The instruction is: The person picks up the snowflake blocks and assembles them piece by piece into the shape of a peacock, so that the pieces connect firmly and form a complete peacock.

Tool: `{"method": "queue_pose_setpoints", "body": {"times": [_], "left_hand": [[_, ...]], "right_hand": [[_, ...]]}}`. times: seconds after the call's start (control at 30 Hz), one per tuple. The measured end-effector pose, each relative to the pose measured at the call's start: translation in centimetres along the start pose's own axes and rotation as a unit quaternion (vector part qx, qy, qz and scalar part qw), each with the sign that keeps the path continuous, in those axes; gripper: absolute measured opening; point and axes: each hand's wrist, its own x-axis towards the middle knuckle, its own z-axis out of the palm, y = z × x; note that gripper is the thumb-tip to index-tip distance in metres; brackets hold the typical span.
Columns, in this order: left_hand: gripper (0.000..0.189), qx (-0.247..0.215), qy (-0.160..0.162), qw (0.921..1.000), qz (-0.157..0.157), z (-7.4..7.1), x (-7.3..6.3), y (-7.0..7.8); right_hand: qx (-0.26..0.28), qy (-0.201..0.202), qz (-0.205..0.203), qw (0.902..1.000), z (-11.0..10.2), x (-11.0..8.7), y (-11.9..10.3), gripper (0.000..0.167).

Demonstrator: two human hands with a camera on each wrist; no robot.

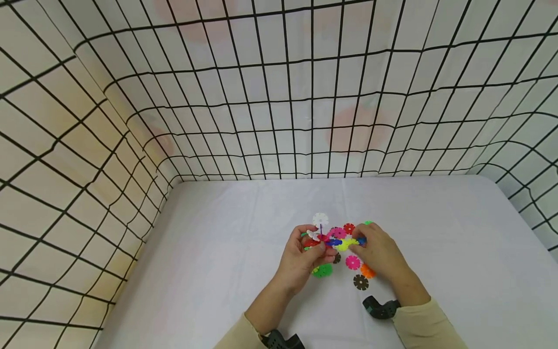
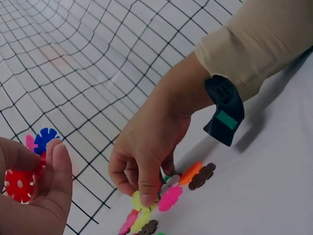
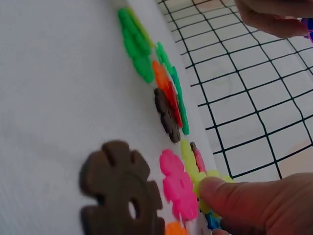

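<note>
My left hand (image 1: 298, 259) holds a cluster of slotted plastic flower discs, raised above the table. A red disc (image 2: 19, 185) and a blue disc (image 2: 46, 139) show in it in the left wrist view, with a bit of pink behind; the palm hides the rest. To its right, low among loose discs, my right hand (image 1: 382, 249) pinches a yellow disc (image 2: 139, 201) between thumb and fingers. The thumb lies across this yellow disc in the right wrist view. Right beside it lie a pink disc (image 3: 178, 185) and another yellow one (image 3: 190, 159).
More discs lie on the white-covered table (image 1: 218, 232): a brown disc (image 1: 361, 282), an orange disc (image 1: 368, 271), a green disc (image 1: 322, 270) and a red disc (image 1: 348, 228). Black wire mesh (image 1: 279, 97) encloses the back and sides. Each wrist wears a dark band (image 1: 380, 309).
</note>
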Motion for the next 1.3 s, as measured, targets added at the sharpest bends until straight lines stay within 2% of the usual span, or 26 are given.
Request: {"method": "queue_pose_setpoints", "body": {"times": [0.13, 0.2, 0.23, 0.27, 0.33, 0.4, 0.43, 0.5, 0.6, 0.73, 0.83, 0.9, 1.0, 1.2, 1.3], "left_hand": [[0.04, -0.003, 0.002, 1.0, 0.004, 0.2, -0.1, 0.1], [0.033, 0.012, 0.008, 0.9999, 0.004, 0.3, -0.1, 0.0], [0.031, 0.024, 0.009, 0.9997, 0.005, 0.3, -0.1, 0.0], [0.03, 0.035, 0.011, 0.9993, 0.005, 0.2, 0.0, 0.0], [0.028, 0.063, 0.013, 0.9979, 0.007, 0.2, 0.0, 0.0], [0.029, 0.086, 0.008, 0.9962, 0.01, 0.1, 0.1, 0.0], [0.03, 0.093, 0.004, 0.9956, 0.011, 0.0, 0.1, 0.0], [0.035, 0.093, -0.007, 0.9955, 0.013, -0.1, 0.0, 0.1], [0.037, 0.071, -0.018, 0.9973, 0.007, -0.2, 0.0, 0.2], [0.037, 0.05, 0.0, 0.9987, 0.005, -0.3, 0.0, 0.1], [0.042, 0.07, 0.02, 0.9972, 0.015, -0.4, 0.0, 0.0], [0.043, 0.086, 0.024, 0.9957, 0.024, -0.5, 0.1, 0.0], [0.041, 0.099, 0.024, 0.9942, 0.033, -0.6, 0.1, -0.1], [0.04, 0.078, 0.021, 0.996, 0.04, -0.6, 0.1, -0.2], [0.042, 0.062, 0.015, 0.9968, 0.047, -0.5, 0.0, -0.1]], "right_hand": [[0.045, -0.007, 0.003, 0.999, -0.5, -0.2, -0.2, 0.019], [0.121, -0.001, 0.007, 0.9927, -0.9, -0.3, -0.6, 0.019], [0.181, -0.001, 0.009, 0.9834, -1.1, -0.5, -0.9, 0.02], [0.246, -0.003, 0.008, 0.9693, -1.3, -0.6, -1.3, 0.023], [0.37, -0.013, 0.007, 0.9288, -1.6, -0.9, -2.1, 0.026], [0.452, -0.027, 0.001, 0.8914, -1.7, -1.1, -2.9, 0.027], [0.467, -0.031, -0.005, 0.8835, -1.7, -1.2, -3.3, 0.027], [0.464, -0.027, -0.017, 0.8854, -1.7, -1.4, -3.9, 0.027], [0.429, -0.017, -0.038, 0.9024, -1.4, -1.7, -4.5, 0.026], [0.404, -0.006, -0.064, 0.9126, -1.3, -2.0, -4.9, 0.025], [0.418, 0.027, -0.072, 0.9052, -1.5, -2.1, -4.9, 0.025], [0.428, 0.055, -0.077, 0.8986, -1.6, -2.2, -5.0, 0.025], [0.443, 0.072, -0.093, 0.8889, -1.6, -2.3, -5.0, 0.024], [0.441, 0.089, -0.13, 0.8834, -1.4, -2.4, -5.2, 0.021], [0.451, 0.106, -0.145, 0.874, -1.5, -2.4, -5.1, 0.019]]}}
